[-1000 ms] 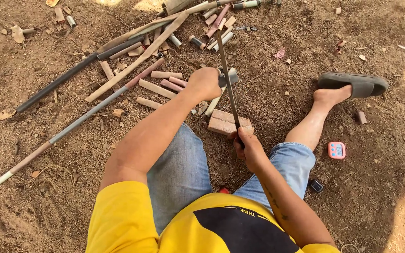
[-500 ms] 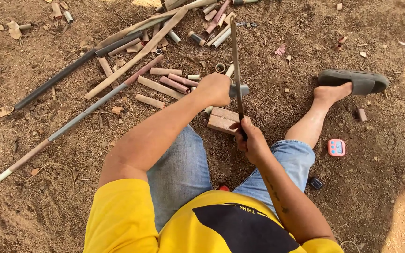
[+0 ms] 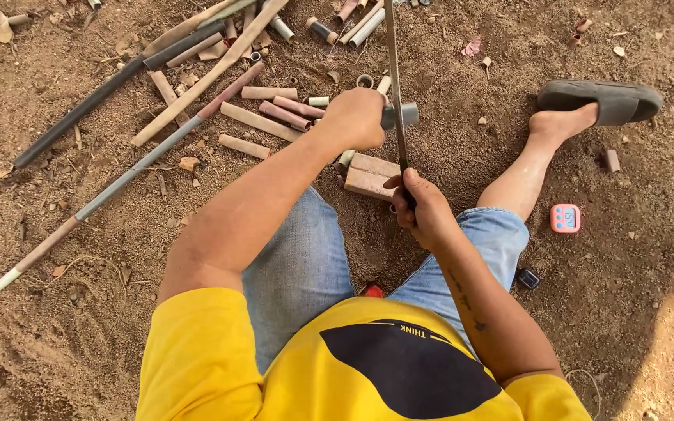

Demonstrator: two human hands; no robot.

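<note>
Since the frame half a second earlier, our left hand [image 3: 359,117] had stayed clamped on the short grey pipe piece [image 3: 407,115], while the long saw blade [image 3: 394,78] stood a little more upright and our right hand [image 3: 423,209] sat slightly lower on its dark handle [image 3: 407,187]. Both hands were closed — the left wrapped round the pipe, the right fisted on the handle, thumb up along it. The pipe lay across the top of a reddish brick block [image 3: 370,175] on the ground between our knees, with the blade crossing it just beside the left knuckles.

Open room lay to the right: bare dirt between the blade and our outstretched foot in a dark sandal [image 3: 602,100], and more bare ground around a small pink timer [image 3: 565,218]. To the left the space was crowded — cut bamboo-like tube sections [image 3: 263,121] lay near the left wrist, with long poles [image 3: 138,164] slanting away beyond them.

The soil [image 3: 79,327] was dry, crumbly and reddish brown. The cut tubes were round and hollow, tan to pinkish; one long pole was black [image 3: 87,109].
</note>
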